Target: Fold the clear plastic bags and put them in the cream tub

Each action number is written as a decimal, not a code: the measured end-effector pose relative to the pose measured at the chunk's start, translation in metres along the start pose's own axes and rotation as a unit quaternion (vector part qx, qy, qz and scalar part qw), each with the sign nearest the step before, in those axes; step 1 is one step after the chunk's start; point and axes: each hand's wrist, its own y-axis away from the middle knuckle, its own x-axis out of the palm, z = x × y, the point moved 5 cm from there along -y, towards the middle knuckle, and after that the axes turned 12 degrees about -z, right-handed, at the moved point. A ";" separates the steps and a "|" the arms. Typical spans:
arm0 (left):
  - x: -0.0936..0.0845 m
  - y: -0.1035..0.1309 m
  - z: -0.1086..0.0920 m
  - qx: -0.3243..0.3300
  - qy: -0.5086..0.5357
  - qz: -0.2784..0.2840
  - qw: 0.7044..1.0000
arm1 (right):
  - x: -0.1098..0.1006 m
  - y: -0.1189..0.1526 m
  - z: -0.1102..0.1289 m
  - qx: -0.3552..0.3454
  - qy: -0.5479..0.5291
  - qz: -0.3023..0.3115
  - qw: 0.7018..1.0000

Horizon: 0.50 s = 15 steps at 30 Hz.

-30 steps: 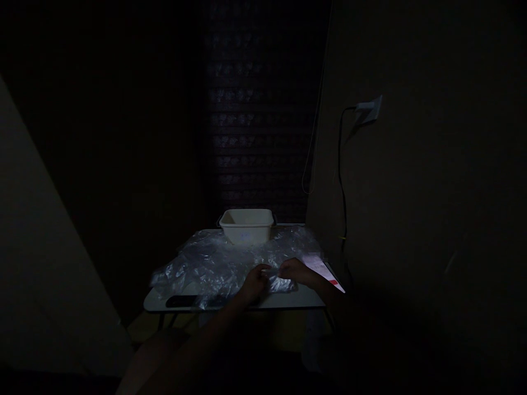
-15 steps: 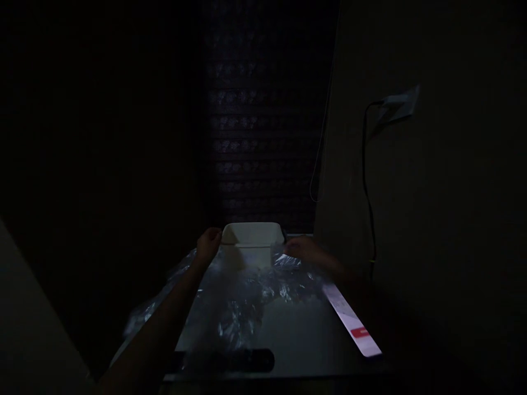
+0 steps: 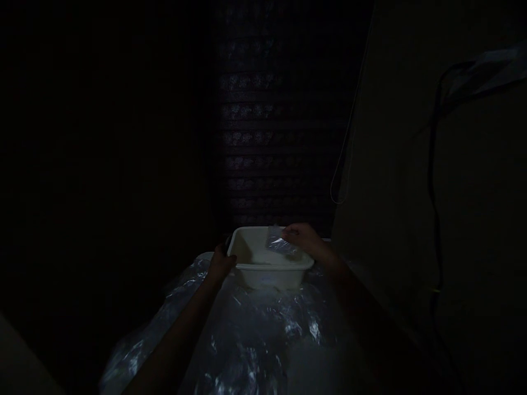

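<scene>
A white rectangular basin (image 3: 269, 277) stands at the far end of the table in dim light. My left hand (image 3: 222, 264) grips its left rim, thumb over the near left corner. Over the basin's right side, my right hand (image 3: 302, 240) pinches a small clear plastic packet (image 3: 280, 241), which hangs above the opening. Crumpled clear plastic (image 3: 247, 334) spreads over the surface in front of the basin and along my left forearm.
Behind the basin hangs a dark slatted blind (image 3: 247, 137) with a thin looped cord (image 3: 343, 170). On the right wall a black cable (image 3: 431, 181) runs down from an outlet (image 3: 489, 68). A pale table surface (image 3: 315, 365) shows near the front.
My right hand has brought the packet from the basin's right side to over its opening. My left hand now holds the rim. The view has shifted, and the lit screen is out of sight.
</scene>
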 end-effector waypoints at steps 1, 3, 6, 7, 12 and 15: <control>-0.002 0.002 0.001 0.000 -0.004 -0.004 1.000 | 0.003 -0.001 -0.001 -0.007 0.011 -0.002 1.000; -0.005 0.008 0.002 0.014 -0.015 -0.014 1.000 | 0.008 -0.001 -0.002 -0.022 0.037 -0.008 0.999; -0.010 0.021 0.000 0.081 -0.039 -0.039 0.995 | 0.019 0.002 -0.002 -0.039 0.089 0.006 0.995; -0.011 0.026 -0.001 0.105 -0.047 -0.048 0.992 | 0.024 0.004 -0.002 -0.039 0.107 0.016 0.993; -0.015 0.046 -0.004 0.149 -0.055 -0.067 0.985 | 0.053 0.017 -0.008 -0.022 0.155 0.055 0.986; -0.016 0.052 -0.007 0.146 -0.064 -0.056 0.986 | 0.071 0.025 -0.012 -0.011 0.175 0.073 0.982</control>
